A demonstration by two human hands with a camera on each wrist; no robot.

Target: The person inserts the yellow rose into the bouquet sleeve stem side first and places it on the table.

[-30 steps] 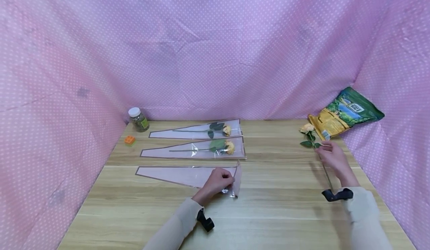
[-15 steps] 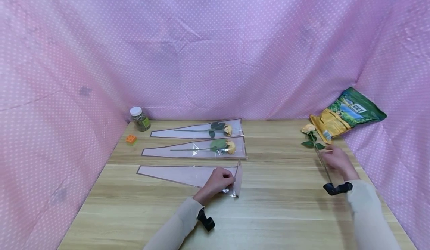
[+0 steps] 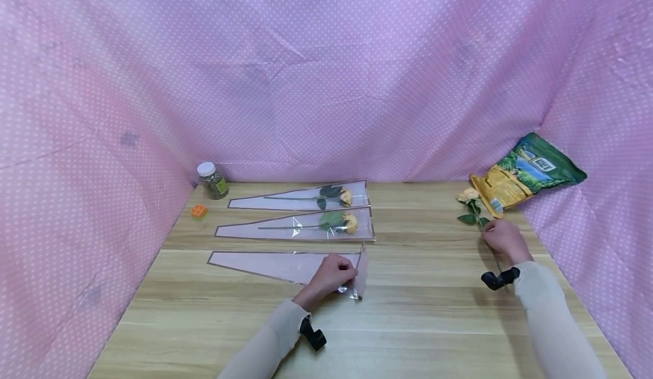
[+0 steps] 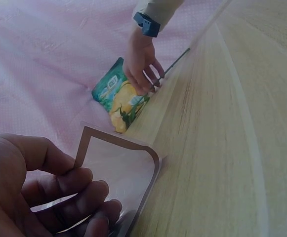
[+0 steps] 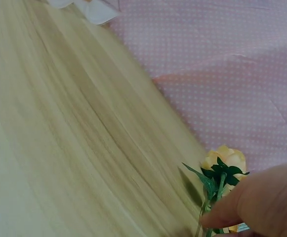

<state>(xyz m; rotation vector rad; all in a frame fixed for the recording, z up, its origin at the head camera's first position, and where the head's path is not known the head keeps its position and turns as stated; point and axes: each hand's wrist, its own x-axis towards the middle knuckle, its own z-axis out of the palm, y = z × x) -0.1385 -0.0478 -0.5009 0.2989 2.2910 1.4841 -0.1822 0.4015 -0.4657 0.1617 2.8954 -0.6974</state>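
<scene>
In the head view my left hand (image 3: 331,274) pinches the wide right end of a clear plastic flower sleeve (image 3: 270,261) with a mauve border. The left wrist view shows thumb and fingertips on the raised border of that sleeve (image 4: 123,165). At the right of the table, my right hand (image 3: 507,240) pinches the stem of a pale yellow rose (image 3: 467,195) just below its leaves. The bloom of this rose (image 5: 227,159) points away from the hand in the right wrist view. Part of the stem is hidden behind the hand and wrist.
Two more sleeves lie farther back, each with a yellow rose inside: a rear sleeve (image 3: 245,204) and a middle sleeve (image 3: 234,231). A green and yellow snack bag (image 3: 530,166) leans at the back right. A lidded jar (image 3: 213,183) and an orange toy brick (image 3: 199,211) stand left.
My right hand shifted slightly right, off the stem's line, then came back left and now pinches the stem. The rose has barely moved. My left hand stays on the sleeve.
</scene>
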